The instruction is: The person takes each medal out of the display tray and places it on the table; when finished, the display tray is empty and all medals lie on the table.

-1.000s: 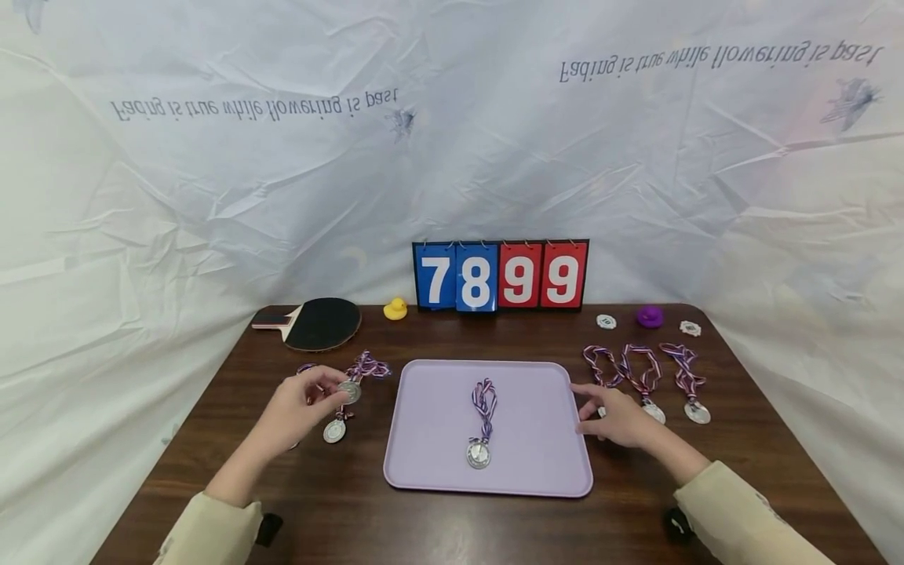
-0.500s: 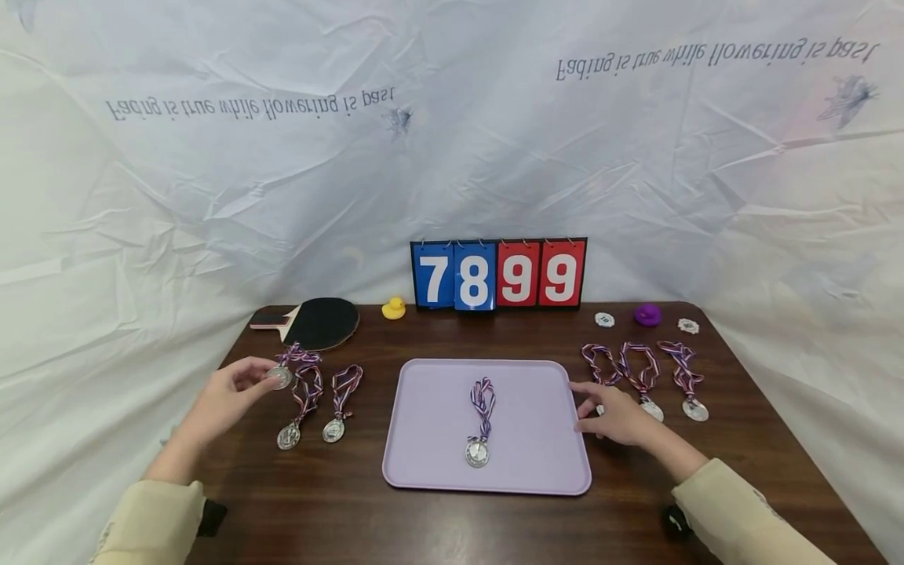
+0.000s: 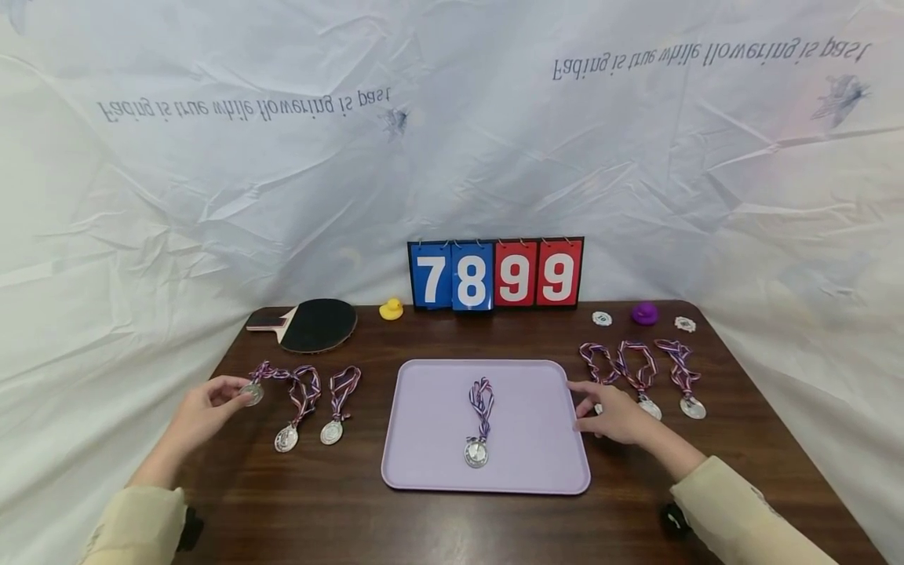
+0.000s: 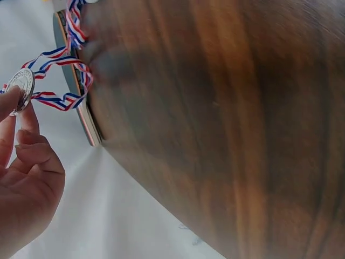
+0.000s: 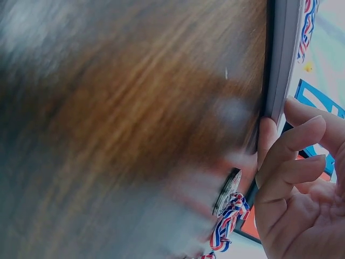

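At the left of the table, my left hand (image 3: pixel 200 413) pinches a silver medal (image 3: pixel 252 393) between thumb and fingers. Its striped ribbon (image 4: pixel 75 67) trails toward the table's back, past the paddle in the left wrist view. Two more medals lie just right of that hand, one with its disc (image 3: pixel 286 439) nearer. My right hand (image 3: pixel 613 413) touches the right rim of a lilac tray (image 3: pixel 424 447) with its index finger and thumb. On the tray lies another silver medal (image 3: pixel 476 453), ribbon upward. Beyond the right hand are several medals, the nearest disc partly hidden by it.
A ping-pong paddle (image 3: pixel 321 325) lies at the back left, beside a yellow duck (image 3: pixel 391 308). The flip scoreboard (image 3: pixel 496 275) stands at the back. A purple duck (image 3: pixel 644 313) sits between two poker chips, one chip (image 3: pixel 685 324) near the right corner.
My left hand has moved left with the medal, over the other two medals to the table's left side, and lowered it. The right hand stays at the tray rim.
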`<action>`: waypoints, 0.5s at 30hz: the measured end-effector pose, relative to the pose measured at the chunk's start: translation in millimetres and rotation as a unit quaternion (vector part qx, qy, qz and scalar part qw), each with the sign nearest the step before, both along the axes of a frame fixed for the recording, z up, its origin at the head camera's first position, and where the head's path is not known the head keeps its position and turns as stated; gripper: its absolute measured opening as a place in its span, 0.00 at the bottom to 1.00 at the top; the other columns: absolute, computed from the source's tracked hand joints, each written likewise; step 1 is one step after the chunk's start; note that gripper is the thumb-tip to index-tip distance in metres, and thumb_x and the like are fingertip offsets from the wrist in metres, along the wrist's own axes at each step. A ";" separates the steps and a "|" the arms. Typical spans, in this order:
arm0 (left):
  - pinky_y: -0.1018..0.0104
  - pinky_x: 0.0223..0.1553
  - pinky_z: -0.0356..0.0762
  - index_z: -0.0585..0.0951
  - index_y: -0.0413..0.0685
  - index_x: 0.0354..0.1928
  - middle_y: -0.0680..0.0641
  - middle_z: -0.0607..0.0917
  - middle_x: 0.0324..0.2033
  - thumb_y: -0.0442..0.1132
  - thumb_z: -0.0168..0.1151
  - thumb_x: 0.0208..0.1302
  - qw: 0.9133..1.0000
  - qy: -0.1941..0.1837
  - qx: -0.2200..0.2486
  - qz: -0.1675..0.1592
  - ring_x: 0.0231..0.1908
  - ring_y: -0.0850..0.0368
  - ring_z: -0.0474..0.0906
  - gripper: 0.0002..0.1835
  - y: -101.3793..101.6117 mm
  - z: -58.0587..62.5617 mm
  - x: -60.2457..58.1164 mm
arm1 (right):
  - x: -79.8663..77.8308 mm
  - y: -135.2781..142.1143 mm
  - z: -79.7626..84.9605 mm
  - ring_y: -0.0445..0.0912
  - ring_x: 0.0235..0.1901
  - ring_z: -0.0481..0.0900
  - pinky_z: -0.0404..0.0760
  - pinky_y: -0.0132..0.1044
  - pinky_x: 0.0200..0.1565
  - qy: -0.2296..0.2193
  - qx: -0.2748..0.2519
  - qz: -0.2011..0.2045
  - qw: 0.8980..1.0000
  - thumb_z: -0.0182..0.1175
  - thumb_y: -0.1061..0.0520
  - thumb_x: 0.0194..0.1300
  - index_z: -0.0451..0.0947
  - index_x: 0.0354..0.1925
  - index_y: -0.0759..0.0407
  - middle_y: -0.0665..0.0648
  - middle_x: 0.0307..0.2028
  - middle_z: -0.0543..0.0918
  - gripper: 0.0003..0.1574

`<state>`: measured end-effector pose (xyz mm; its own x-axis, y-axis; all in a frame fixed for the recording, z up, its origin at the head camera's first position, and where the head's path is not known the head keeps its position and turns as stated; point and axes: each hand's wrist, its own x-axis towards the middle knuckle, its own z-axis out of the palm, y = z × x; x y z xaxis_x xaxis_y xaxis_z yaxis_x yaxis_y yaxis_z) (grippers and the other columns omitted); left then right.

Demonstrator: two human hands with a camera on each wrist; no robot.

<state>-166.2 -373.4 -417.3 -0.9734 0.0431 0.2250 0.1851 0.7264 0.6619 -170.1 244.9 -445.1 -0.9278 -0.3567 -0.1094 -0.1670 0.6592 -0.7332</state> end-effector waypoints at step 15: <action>0.70 0.28 0.70 0.79 0.34 0.42 0.44 0.83 0.31 0.40 0.59 0.58 0.989 -0.127 -0.071 -0.024 0.28 0.67 0.74 0.15 -28.2 -20.0 22.5 | 0.0 -1.4 1.0 0.46 0.16 0.73 0.72 0.37 0.21 -0.017 0.012 -0.014 1.000 0.65 0.62 0.50 0.61 0.61 0.65 0.53 0.27 0.78 0.40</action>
